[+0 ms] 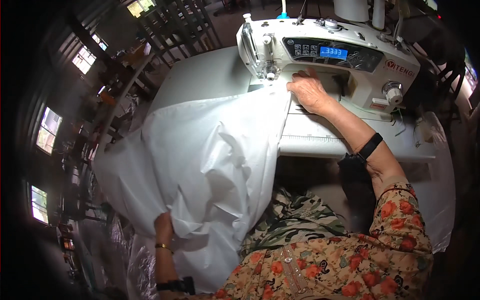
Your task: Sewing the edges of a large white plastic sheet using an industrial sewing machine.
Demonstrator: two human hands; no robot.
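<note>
A large sheet of white fabric [200, 150] with a slight sheen hangs from the sewing machine's bed down over my lap, creased in the middle. Its far corner lies under the needle area of the white sewing machine [360, 75]. My right hand [309, 91] is at that corner, just right of the needle, its fingertips closed on the fabric's edge. Lower left, my left hand [163, 225] is closed at the fabric's side edge, its fingers partly hidden by the folds.
The pale sewing table [200, 75] extends left of the machine, and its front strip bears a ruler scale [310, 138]. A lit blue display [334, 53] and a handwheel [393, 92] are on the machine. Clear plastic sheeting [437, 200] hangs at the right. Slatted wooden furniture [175, 30] stands behind.
</note>
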